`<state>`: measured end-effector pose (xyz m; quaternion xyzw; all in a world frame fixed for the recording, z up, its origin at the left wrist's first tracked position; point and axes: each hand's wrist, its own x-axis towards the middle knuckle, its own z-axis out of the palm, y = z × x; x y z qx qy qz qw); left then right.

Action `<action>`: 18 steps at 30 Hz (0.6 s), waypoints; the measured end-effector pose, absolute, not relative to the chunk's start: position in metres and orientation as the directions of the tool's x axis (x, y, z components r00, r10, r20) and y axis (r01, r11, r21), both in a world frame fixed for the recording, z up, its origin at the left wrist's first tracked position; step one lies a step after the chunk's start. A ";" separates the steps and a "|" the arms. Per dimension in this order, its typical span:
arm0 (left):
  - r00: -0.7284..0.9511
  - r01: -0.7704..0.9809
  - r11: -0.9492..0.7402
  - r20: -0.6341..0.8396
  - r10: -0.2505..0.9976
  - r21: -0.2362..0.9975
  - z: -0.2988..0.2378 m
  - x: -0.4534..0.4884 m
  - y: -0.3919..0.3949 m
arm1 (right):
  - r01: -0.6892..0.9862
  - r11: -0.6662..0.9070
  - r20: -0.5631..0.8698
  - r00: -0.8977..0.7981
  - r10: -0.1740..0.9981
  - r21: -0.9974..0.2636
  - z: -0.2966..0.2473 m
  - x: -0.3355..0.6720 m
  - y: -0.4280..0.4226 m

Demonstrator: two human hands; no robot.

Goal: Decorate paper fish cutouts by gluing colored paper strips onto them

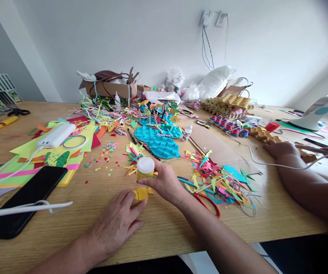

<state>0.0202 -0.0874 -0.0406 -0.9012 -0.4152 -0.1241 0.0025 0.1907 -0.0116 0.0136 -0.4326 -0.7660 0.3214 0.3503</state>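
Note:
My right hand [164, 180] is closed around a small jar [146, 166] with a white lid and a yellow body, upright a little above the table. Just below it, a yellow paper cutout [141, 193] shows at the fingertips of my left hand [115, 217]. That hand rests low on the wood with its thumb and forefinger on the cutout's edge; the tips of the other fingers are partly hidden. Red-handled scissors [209, 203] lie beyond my right wrist, partly under paper scraps [223, 186].
Blue scalloped pieces [164, 146] and a glue bottle [187, 132] lie ahead. Coloured paper sheets [15, 167], a black phone [24, 201] and a white power bank [57, 135] are at left. At right, another person's arm [303, 186] reaches over egg cartons [262, 135]; a white cable [280, 164] crosses there.

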 end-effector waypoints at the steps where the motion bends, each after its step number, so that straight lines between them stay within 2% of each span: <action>1: 0.623 0.751 -0.653 0.222 0.750 0.100 -0.041 0.020 -0.087 | 0.439 0.418 0.260 -0.377 0.889 -0.795 0.013 0.191 -0.011; 18: 0.625 0.752 -0.654 0.228 0.747 0.084 -0.043 0.021 -0.087 | 0.393 0.413 0.269 -0.371 0.889 -0.822 0.014 0.186 -0.014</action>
